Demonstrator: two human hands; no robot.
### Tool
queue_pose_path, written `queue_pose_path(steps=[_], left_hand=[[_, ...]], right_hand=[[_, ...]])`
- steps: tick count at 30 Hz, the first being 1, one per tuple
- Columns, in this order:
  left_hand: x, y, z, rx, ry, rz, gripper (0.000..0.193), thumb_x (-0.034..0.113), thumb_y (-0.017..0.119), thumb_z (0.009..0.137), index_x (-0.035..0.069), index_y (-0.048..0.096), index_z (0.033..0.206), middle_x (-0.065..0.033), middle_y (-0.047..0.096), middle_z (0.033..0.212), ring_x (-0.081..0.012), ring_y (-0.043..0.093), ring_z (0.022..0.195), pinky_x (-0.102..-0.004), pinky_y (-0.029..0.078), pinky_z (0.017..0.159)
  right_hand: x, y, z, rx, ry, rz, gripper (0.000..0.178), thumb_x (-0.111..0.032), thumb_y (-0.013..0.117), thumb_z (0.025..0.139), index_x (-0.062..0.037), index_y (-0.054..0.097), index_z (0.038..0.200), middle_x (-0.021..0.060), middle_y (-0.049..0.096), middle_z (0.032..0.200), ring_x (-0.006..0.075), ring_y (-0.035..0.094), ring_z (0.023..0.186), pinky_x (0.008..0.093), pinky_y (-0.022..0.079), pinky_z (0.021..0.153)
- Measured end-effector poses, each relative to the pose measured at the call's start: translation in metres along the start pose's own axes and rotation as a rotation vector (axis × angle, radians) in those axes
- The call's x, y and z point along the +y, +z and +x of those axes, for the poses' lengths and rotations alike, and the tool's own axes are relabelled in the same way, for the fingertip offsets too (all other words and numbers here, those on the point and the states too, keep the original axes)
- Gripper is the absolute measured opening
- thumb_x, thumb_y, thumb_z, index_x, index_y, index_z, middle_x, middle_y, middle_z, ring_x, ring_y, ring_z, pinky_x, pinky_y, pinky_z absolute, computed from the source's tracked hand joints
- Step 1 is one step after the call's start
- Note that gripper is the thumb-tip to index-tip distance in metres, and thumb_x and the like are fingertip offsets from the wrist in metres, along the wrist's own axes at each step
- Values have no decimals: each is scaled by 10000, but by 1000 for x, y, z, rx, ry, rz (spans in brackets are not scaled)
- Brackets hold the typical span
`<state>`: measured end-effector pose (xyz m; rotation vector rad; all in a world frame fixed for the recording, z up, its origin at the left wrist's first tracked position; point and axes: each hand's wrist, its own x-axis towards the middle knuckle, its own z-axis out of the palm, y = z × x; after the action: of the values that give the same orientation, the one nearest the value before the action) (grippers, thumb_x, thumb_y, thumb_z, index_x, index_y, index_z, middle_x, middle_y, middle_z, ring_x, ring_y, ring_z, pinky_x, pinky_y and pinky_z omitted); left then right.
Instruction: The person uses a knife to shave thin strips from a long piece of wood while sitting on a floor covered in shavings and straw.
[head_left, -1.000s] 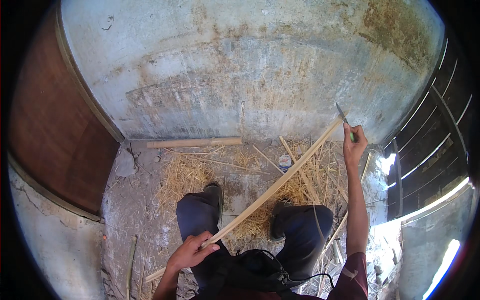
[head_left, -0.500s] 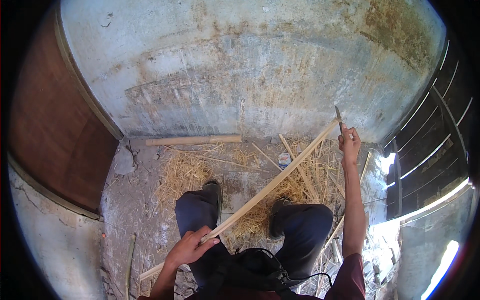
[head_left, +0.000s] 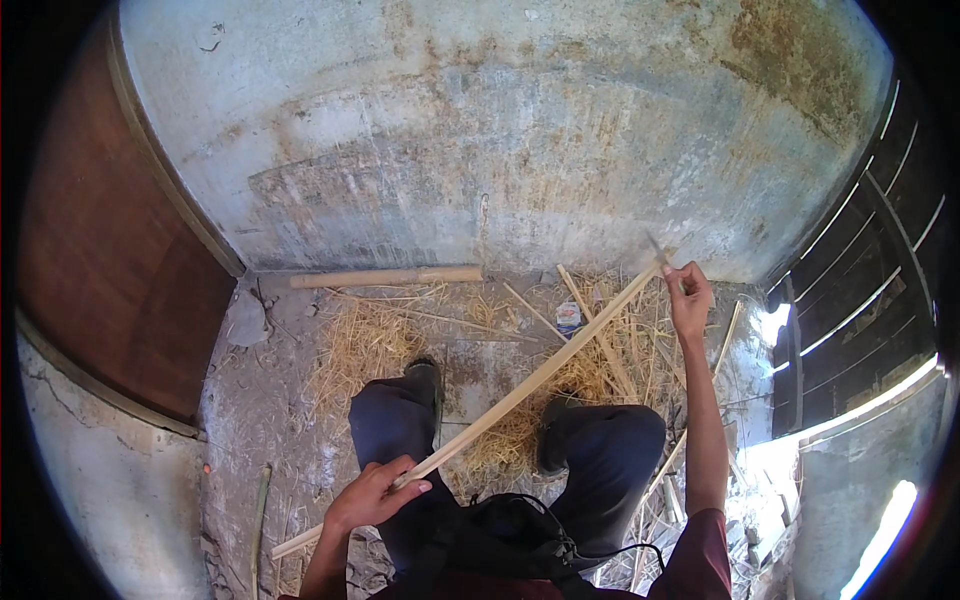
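Note:
A long pale strip of split bamboo runs slantwise across my lap, from low on the left up to the far right. My left hand is closed around its lower part, by my left knee, and the near end sticks out beyond my left forearm. In my right hand a small knife is gripped, its blade blurred by motion at the far end of the strip. Whether the blade touches the strip I cannot tell.
Curly shavings lie around both feet. A bamboo pole rests along the foot of the stained wall. More strips and a small packet lie ahead. A brown door panel stands left, dark slats right.
My right hand has come slightly nearer and to the left, bringing the knife down to the strip's far end. The strip has slid a little toward the lower left.

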<state>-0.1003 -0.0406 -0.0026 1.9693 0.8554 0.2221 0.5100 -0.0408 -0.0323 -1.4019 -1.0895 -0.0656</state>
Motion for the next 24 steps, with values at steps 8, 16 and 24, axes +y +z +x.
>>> queue_pose_path(steps=[8, 16, 24], left_hand=[[-3, -5, 1, -28, -10, 2, 280, 297, 755, 1044, 40, 647, 1011, -94, 520, 633, -190, 491, 552, -391, 385, 537], [-25, -21, -30, 10, -40, -18, 270, 298, 751, 1046, 49, 654, 1006, -133, 549, 617, -213, 518, 511, -395, 408, 533], [10, -37, -15, 226, -166, 254, 343, 362, 781, 1002, 61, 617, 982, -201, 621, 650, -434, 678, 624, -494, 476, 576]], right_hand=[[1, -2, 2, 64, -12, -168, 339, -144, 774, 1027, -25, 560, 792, -40, 525, 701, 58, 447, 718, 257, 385, 641], [94, -120, 13, 354, 71, -333, 340, -234, 802, 1007, -40, 601, 813, -22, 562, 677, 74, 474, 671, 285, 412, 609], [49, -75, -80, -112, 782, 39, 306, -311, 807, 997, -81, 624, 913, -25, 577, 684, 56, 471, 541, 246, 318, 468]])
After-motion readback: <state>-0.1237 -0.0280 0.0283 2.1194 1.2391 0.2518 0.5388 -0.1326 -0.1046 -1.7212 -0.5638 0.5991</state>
